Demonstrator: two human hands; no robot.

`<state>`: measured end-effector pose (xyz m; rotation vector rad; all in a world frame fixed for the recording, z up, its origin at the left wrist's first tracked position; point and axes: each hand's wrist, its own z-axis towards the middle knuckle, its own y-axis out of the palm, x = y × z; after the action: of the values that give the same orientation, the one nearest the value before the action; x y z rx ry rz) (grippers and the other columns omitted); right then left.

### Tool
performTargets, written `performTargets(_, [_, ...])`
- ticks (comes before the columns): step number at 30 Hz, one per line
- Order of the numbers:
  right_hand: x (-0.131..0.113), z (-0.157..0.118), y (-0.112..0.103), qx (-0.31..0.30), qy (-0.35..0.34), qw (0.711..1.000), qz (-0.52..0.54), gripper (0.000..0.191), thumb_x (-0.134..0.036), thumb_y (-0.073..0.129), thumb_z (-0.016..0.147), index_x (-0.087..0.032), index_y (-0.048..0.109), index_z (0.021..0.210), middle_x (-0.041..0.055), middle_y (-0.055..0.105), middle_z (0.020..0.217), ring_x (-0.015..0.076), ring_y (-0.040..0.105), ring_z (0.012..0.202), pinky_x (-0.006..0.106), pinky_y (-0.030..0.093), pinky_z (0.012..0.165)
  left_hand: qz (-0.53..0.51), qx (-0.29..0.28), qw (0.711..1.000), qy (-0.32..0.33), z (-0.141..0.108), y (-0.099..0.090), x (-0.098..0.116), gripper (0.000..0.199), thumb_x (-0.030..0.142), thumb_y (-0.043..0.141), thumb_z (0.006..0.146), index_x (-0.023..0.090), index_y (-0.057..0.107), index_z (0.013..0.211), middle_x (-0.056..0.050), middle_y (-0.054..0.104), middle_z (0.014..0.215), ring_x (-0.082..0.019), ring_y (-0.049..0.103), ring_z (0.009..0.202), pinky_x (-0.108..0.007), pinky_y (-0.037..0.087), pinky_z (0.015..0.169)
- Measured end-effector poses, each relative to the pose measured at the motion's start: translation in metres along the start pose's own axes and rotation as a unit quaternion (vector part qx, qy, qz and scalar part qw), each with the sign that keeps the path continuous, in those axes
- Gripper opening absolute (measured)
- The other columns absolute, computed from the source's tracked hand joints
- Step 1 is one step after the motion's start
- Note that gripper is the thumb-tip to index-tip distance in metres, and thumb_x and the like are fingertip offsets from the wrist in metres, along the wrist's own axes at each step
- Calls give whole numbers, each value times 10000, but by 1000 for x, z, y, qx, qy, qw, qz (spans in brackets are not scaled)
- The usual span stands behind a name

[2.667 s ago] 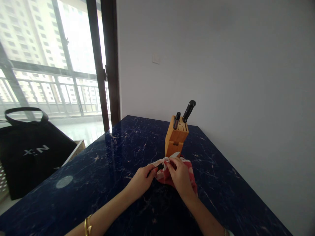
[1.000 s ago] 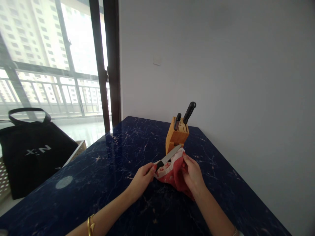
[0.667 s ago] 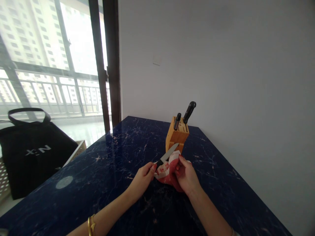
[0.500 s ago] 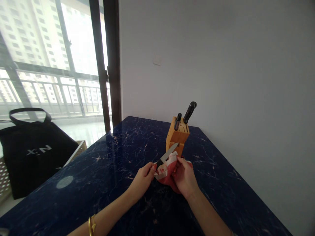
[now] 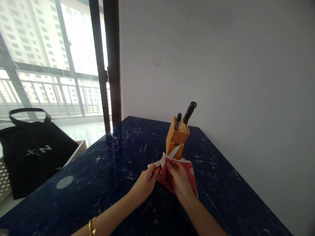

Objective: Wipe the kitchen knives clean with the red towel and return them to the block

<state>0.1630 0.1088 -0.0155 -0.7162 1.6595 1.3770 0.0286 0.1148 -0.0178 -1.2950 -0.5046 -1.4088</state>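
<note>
My left hand (image 5: 146, 183) is closed round the dark handle of a kitchen knife (image 5: 175, 150), whose blade points up and away to the right. A red and white cloth (image 5: 190, 175) wraps over the lower part of the blade, so only the blade's tip end shows. Pinching that cloth against the knife, my right hand (image 5: 179, 178) has its fingers bent close to the left one. Just beyond the blade stands a wooden knife block (image 5: 179, 136); two black-handled pieces stick up from its slots.
The dark blue marbled table (image 5: 118, 154) stretches to a pale wall (image 5: 221, 82). At the left, a black tote bag (image 5: 36, 157) sits beside the table with a perforated light-coloured basket (image 5: 78, 149). A large window stands behind it.
The right hand has brought the cloth over the knife, covering more of the blade. More of the cloth now hangs out to the right. The left hand keeps its hold and has barely moved.
</note>
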Motion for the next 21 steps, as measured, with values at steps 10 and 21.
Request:
performTargets(10, [-4, -2, 0, -46, -6, 996, -81, 336, -443, 701, 577, -136, 590, 655, 19, 613, 581, 125, 548, 475, 233, 438, 465, -11, -14, 1000, 18, -1, -1, 9, 256, 292, 361, 869, 179, 547, 1004, -44, 627, 877, -158, 587, 788, -258, 422, 741])
performTargets(21, [-19, -1, 1, -73, 12, 997, 1, 212, -310, 728, 587, -136, 618, 636, -6, 590, 554, 87, 500, 460, 197, 386, 451, -205, -23, 977, -59, 5, 14, 3, 330, 426, 400, 828, 149, 520, 963, 20, 523, 603, -103, 514, 542, -213, 420, 543])
